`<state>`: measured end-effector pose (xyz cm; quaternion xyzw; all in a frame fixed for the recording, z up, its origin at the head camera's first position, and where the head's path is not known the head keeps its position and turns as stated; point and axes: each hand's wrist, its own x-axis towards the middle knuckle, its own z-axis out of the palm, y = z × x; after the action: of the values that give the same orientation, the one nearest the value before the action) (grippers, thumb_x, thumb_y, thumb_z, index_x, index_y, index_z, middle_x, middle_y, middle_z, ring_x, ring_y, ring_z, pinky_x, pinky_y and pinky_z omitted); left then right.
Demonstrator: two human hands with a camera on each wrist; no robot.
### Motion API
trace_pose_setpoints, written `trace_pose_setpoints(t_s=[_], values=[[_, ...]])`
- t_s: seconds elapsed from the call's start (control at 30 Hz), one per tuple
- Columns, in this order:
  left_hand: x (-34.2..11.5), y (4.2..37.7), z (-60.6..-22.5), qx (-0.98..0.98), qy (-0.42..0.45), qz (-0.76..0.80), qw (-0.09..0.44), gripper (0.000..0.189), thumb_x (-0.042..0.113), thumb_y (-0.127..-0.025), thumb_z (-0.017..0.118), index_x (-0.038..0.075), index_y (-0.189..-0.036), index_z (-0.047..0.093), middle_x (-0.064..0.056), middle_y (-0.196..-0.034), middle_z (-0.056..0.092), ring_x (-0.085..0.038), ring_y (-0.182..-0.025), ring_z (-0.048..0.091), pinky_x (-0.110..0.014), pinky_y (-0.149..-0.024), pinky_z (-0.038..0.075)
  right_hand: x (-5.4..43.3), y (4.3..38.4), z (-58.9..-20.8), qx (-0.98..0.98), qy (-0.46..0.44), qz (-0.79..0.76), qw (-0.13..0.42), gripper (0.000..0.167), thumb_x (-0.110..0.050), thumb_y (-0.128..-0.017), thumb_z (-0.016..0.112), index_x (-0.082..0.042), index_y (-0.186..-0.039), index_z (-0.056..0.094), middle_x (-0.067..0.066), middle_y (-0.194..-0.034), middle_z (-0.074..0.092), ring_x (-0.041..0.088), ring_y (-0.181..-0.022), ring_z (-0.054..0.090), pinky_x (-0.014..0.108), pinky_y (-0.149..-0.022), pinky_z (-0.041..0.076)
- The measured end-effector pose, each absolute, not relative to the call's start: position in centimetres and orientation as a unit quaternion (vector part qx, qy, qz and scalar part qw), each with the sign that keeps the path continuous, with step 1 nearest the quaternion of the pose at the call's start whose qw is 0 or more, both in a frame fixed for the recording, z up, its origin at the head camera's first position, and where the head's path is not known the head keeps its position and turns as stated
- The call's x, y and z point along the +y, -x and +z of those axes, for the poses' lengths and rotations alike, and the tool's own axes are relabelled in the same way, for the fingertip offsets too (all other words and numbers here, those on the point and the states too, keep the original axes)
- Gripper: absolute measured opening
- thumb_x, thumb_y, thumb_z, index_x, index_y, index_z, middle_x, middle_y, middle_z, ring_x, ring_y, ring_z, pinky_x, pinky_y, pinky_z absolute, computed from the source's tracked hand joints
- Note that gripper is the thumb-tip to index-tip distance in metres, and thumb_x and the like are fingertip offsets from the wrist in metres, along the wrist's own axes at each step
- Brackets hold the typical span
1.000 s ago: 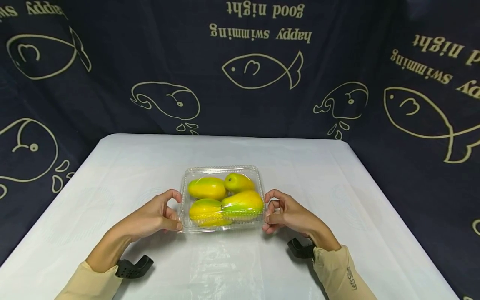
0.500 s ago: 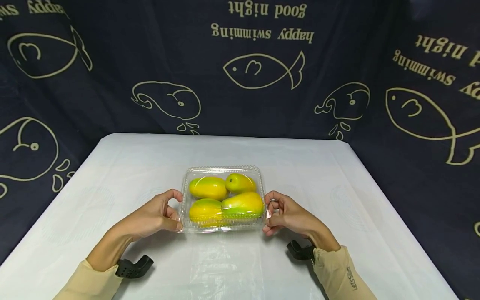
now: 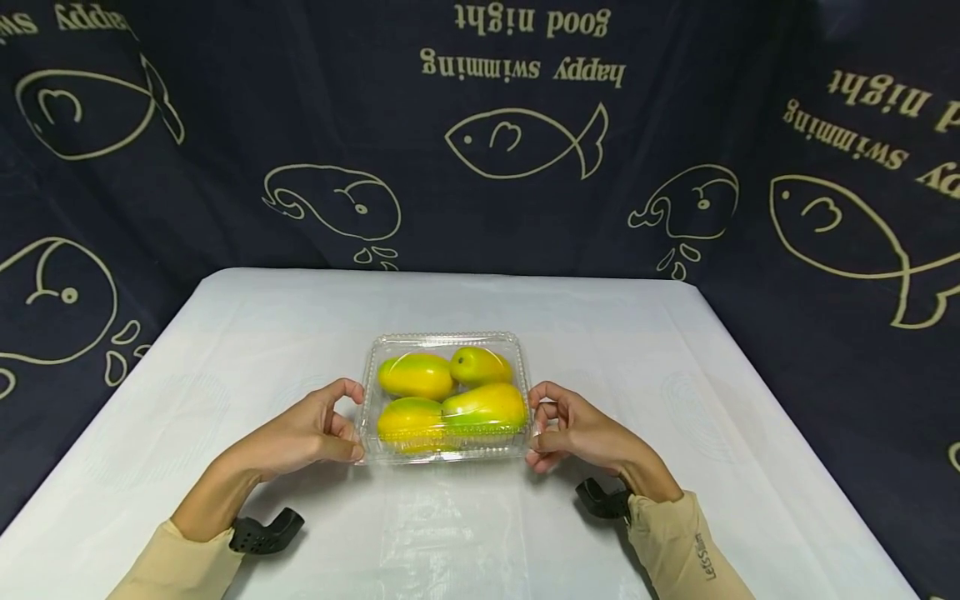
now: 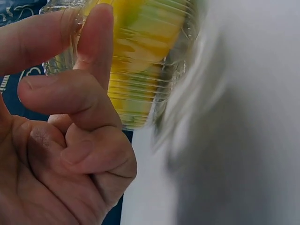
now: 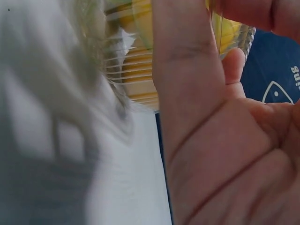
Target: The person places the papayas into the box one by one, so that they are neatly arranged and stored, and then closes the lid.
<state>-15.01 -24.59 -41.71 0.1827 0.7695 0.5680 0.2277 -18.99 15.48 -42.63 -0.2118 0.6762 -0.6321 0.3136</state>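
A clear plastic clamshell box [image 3: 420,340] with its lid down holds several yellow-green mangoes [image 3: 486,408] at the middle of the table. My left hand [image 3: 303,433] pinches its near left corner with the thumb, while the bent index finger touches the left side. On the opposite side my right hand [image 3: 581,429] grips the near right corner in the same manner. Ribbed side walls of the box [image 4: 136,86] show past the fingers in both wrist views. Whether the box touches the table cannot be told.
White cloth covers the table [image 3: 450,533]. A dark blue curtain [image 3: 510,225] with fish and whale drawings hangs behind it and along both sides. Each wrist wears a black camera mount, such as the left mount [image 3: 266,533].
Almost nothing differs: both hands stay at the corners of the box. The mangoes and box show only a tiny shift since the first frame.
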Motion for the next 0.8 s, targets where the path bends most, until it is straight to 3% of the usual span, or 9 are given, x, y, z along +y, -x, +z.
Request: trace_pose_setpoints(t_s=[0.13,0.27,0.6,0.8], values=[[-24.74,15.02,-41.82,0.772,-0.184,0.565,0.224,0.06,0.003,-0.085,0.072,-0.004,-0.125,0.028,-0.022,-0.073,0.065,-0.014,-0.062,0.055,-0.023,-0.057,0.042,15.63,18.98,-42.54,0.684,0.219,-0.623,0.311,0.037,0.005,-0.089,0.063,-0.006,-0.115,0.039,0.006,-0.084,0.053,0.025,-0.077,0.074,0.045,-0.066,0.061],[-24.8,15.04,-41.91,0.775,-0.184,0.563,0.221,0.061,0.004,-0.085,0.073,-0.004,-0.125,0.028,-0.024,-0.075,0.066,-0.015,-0.063,0.055,-0.023,-0.057,0.043,15.74,18.98,-42.5,0.688,0.227,-0.616,0.309,0.036,0.003,-0.091,0.062,-0.007,-0.116,0.038,0.006,-0.085,0.053,0.026,-0.079,0.073,0.049,-0.065,0.06],[-24.86,14.93,-41.69,0.782,-0.178,0.556,0.219,0.06,0.007,-0.087,0.072,-0.003,-0.126,0.028,-0.02,-0.074,0.065,-0.012,-0.062,0.051,-0.022,-0.055,0.04,15.91,19.12,-42.51,0.691,0.239,-0.605,0.315,0.035,0.004,-0.092,0.058,-0.005,-0.117,0.036,0.009,-0.087,0.056,0.025,-0.078,0.07,0.046,-0.061,0.06],[-24.87,14.82,-41.58,0.794,-0.174,0.542,0.216,0.057,0.008,-0.089,0.07,-0.003,-0.126,0.03,-0.016,-0.072,0.063,-0.008,-0.057,0.046,-0.022,-0.051,0.038,16.08,18.99,-42.38,0.701,0.242,-0.591,0.317,0.035,-0.002,-0.095,0.06,-0.003,-0.12,0.035,0.008,-0.091,0.054,0.037,-0.09,0.071,0.048,-0.065,0.06]])
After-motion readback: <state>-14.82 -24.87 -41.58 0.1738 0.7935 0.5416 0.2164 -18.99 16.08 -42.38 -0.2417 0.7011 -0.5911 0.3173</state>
